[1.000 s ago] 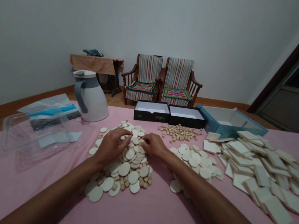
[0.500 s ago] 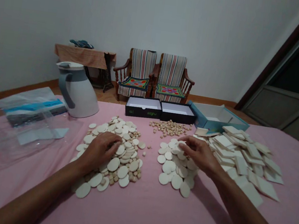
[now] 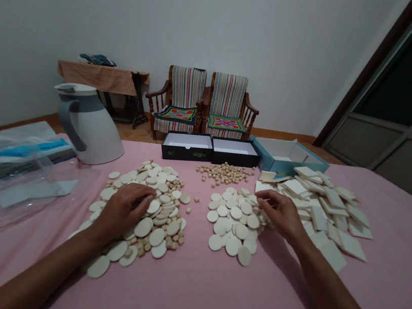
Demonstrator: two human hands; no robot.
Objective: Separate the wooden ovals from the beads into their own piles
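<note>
My left hand lies on a mixed pile of pale wooden discs and small pegs on the pink tablecloth, fingers stretched flat over the discs. My right hand rests at the right edge of a second pile holding only round discs. Its fingers are curled and its fingertips are pinched together at the pile's top right. What they hold, if anything, I cannot make out.
A heap of small pegs lies behind the discs and a spread of square tiles to the right. Two open black boxes, a blue box, a white jug and clear plastic bags ring the piles.
My right hand left the mixed pile and moved right to the round-disc pile. My left hand stayed on the mixed pile. The view shifted to the right.
</note>
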